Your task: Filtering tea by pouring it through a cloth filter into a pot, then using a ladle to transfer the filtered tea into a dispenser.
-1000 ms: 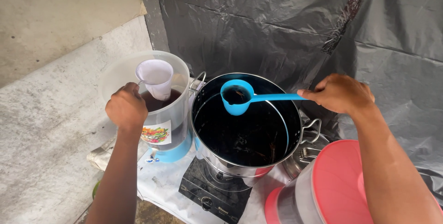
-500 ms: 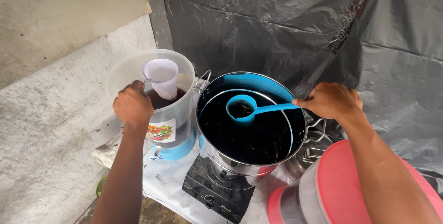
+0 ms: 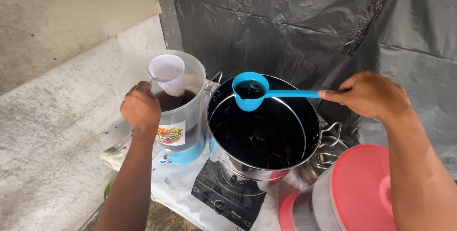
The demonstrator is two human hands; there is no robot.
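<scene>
partly hidden cloth strainer [image 3: 166, 71], left hand [image 3: 141, 106], dark pot [image 3: 264, 131] contents unclear

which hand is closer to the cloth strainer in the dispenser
Left. The left hand holds the cloth strainer over the dispenser; the right hand is far off, gripping the blue ladle.
</scene>
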